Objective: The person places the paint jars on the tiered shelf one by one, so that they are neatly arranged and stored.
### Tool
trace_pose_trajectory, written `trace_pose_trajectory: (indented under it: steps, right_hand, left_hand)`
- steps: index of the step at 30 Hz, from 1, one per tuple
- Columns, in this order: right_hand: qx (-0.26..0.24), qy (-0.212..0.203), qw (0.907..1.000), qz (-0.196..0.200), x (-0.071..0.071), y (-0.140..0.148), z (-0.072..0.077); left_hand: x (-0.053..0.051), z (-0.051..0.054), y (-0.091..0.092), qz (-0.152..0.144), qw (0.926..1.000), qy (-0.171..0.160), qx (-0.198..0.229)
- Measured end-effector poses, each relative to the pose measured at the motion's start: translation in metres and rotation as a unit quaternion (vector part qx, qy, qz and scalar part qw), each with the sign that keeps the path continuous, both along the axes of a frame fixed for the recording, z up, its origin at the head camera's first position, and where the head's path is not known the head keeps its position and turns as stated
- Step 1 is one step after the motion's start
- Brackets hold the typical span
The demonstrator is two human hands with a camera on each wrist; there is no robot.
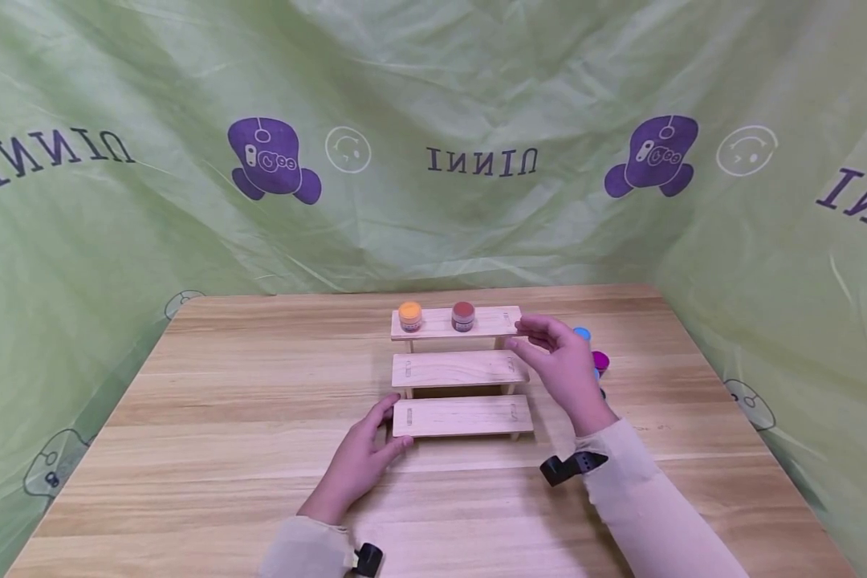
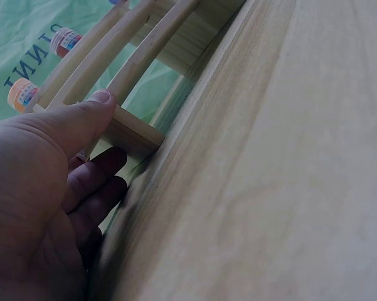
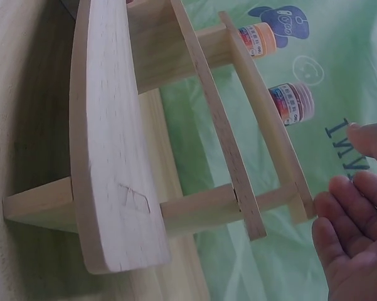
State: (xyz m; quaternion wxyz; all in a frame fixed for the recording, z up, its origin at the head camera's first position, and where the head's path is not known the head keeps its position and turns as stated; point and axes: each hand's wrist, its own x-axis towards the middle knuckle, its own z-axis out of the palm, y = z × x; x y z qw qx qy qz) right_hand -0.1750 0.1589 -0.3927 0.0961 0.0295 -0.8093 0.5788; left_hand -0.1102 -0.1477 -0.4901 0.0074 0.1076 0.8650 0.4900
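Observation:
A three-tier wooden step rack stands on the table. On its top tier sit an orange-lidded paint jar, at the left, and a red-brown-lidded paint jar near the middle. My left hand grips the left end of the lowest tier; the left wrist view has its thumb against the tier's corner and the other fingers beside the end support. Beside the right end of the top tier is my right hand, holding nothing, its fingers loosely bent and very close to that tier.
Partly hidden behind my right hand, several more jars stand on the table, among them a blue-lidded jar and a magenta-lidded jar. A green printed curtain hangs around the table's back and sides.

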Motion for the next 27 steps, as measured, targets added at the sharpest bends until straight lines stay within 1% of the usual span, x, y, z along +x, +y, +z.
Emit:
trace_pose_trajectory:
  steps: [10,17,20,27]
  right_hand:
    - [-0.008,-0.003,0.9998,-0.016,0.007,0.010,-0.004]
    - [0.008,0.003,0.9994,-0.033,0.013,0.019,-0.009]
    - [0.008,0.007,0.9993,-0.037,0.016,0.023,-0.011]
    - [0.011,0.000,0.9985,-0.054,0.020,0.031,-0.014]
  left_hand:
    - [-0.001,0.000,0.000,0.000,1.0000,0.000,0.002]
    - [0.000,0.002,-0.001,0.002,1.0000,-0.010,-0.001]
    - [0.000,0.002,0.000,0.005,0.9999,-0.015,-0.001]
    - [0.000,0.001,0.000,0.003,0.9999,-0.013,0.000]
